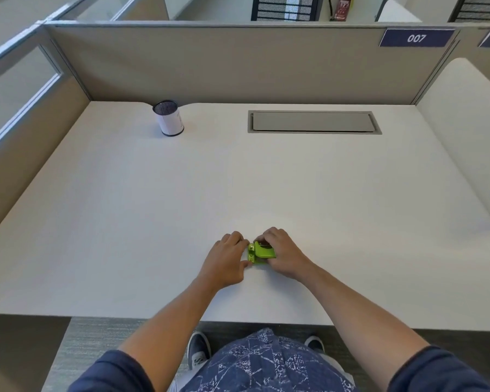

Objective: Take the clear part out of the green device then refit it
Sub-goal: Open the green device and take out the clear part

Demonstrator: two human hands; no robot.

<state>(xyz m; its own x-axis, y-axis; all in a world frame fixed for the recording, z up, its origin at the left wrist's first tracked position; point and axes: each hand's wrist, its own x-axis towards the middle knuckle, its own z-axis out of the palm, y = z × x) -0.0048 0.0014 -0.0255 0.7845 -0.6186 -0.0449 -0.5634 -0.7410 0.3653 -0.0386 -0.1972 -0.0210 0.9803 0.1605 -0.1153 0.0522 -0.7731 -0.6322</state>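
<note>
Green device (259, 252) sits on the desk (181, 193), near the front edge, between two hands. The right hand (280, 254) curls over its right side and holds it down. The fingers go over the top and far side, and the thumb is on the near side. The left hand (228, 258) is at the left end of the device. Its fingers are curled and its fingertips touch that end — it looks like a pinch, but the tips hide what they hold. It could be the clear part, or just the green end. I cannot tell which.

No clear part shows anywhere, not on the desk and not in a hand. It is too small or too hidden to see. So my guess is one of two things — the part is about to be pulled out, or it is being pushed back in. This one look does not say which. Either way the job is not done, since both hands are busy on the device.

Farther off, a cup (169, 118) stands at the back left of the desk, well apart from the hands. A grey flap (313, 122) is set into the desk at the back. A sign (416, 38) on the wall reads 007.
</note>
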